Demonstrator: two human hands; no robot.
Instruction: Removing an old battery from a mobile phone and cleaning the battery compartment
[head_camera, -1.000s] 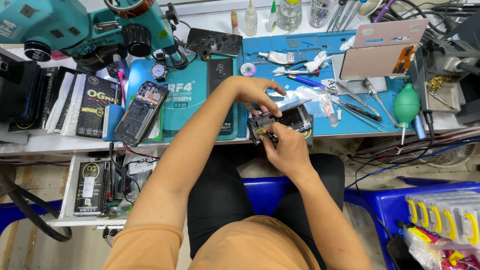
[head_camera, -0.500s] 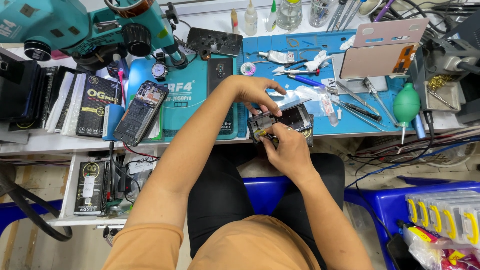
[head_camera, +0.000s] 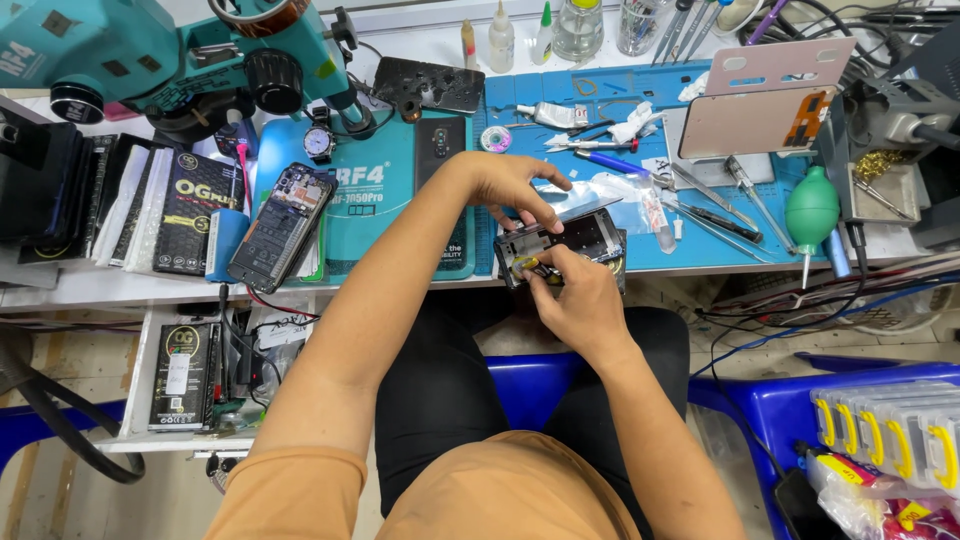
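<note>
The opened phone (head_camera: 565, 240) sits at centre of the frame, at the front edge of the worktop (head_camera: 420, 285), w/ its back removed and inner parts showing. The left hand (head_camera: 510, 185) comes from above-left and its grip is on the top edge of the phone, fingers closed narrow around it. The right hand (head_camera: 575, 295) is just below, fingers pinched on a small yellow-handled tool (head_camera: 535, 266) that touches the lower left part of the phone; the tip itself is too small to tell. The worktop is white, long, very crowded. A blue mat (head_camera: 640, 150) covers its centre-right part, and a teal mat (head_camera: 385, 200) lies left of it. A second opened phone (head_camera: 283, 225) lies tilted at left of the teal mat. At upper left stands a teal microscope (head_camera: 150, 50). On right side of the blue mat is a green rubber blower (head_camera: 812, 210), and screwdrivers (head_camera: 720, 200) near it. Small bottles (head_camera: 540, 30) stand along the back, upper centre. Under the worktop, lower left, is a shelf (head_camera: 140, 400) w/ a black battery box (head_camera: 182, 375). A blue plastic stool (head_camera: 800, 400) is at lower right.
</note>
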